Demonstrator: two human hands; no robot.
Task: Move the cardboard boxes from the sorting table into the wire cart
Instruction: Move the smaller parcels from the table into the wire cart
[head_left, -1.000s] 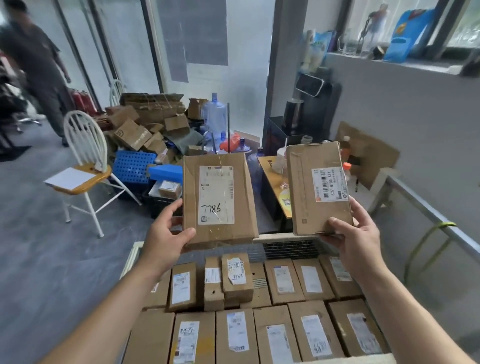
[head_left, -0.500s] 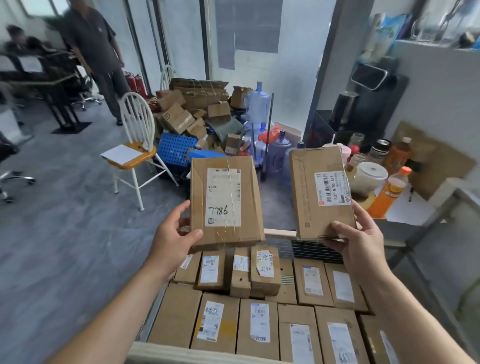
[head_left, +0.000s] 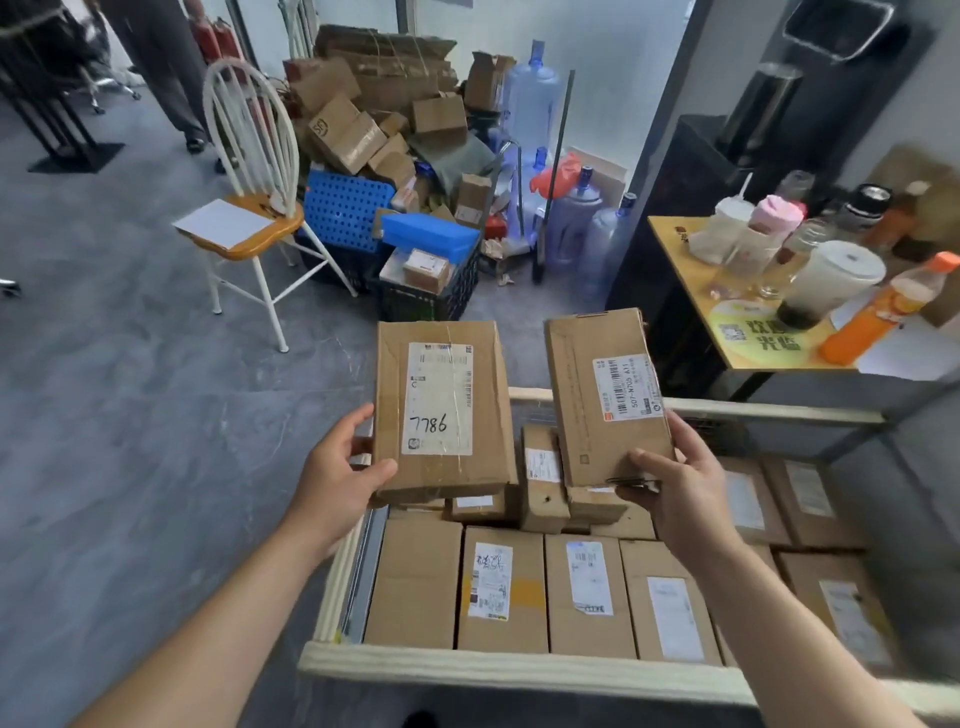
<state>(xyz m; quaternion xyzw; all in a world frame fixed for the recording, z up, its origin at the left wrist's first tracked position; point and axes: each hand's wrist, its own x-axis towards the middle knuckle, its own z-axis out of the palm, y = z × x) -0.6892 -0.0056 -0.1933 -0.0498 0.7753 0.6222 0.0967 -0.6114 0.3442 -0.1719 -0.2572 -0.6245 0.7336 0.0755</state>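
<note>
Left hand: grips the lower left corner of a cardboard box, thumb laid on the front face, fingers curled behind the left edge.
Left box: flat brown carton, held upright with its face to the camera; the white shipping label has "7786" handwritten on it; it hangs above the far left part of the cart.
Right hand: grips the lower right corner of a second box, thumb across the bottom of the front face, fingers wrapped behind the right edge.
Right box: slimmer brown carton with a barcode label near its right edge; its top leans slightly to the left; it is held over the far side of the cart, beside the left box with a gap between them.
Cart: wire-sided, with a pale padded rim; it stands on the grey floor directly below both hands.
Boxes in cart: labelled cartons packed side by side in rows, with a few smaller ones lying on top near the far side.
Chair: white frame with a wooden seat, to the left on the floor; a white sheet lies on the seat.
Cardboard pile: loose and flattened cartons heaped against the far wall, behind a blue crate.
Water jugs: large clear blue bottles standing right of the pile.
Yellow table: to the right of the cart, carrying cups, jars and an orange bottle.
Other person: standing at the upper left; only the legs are in view.
</note>
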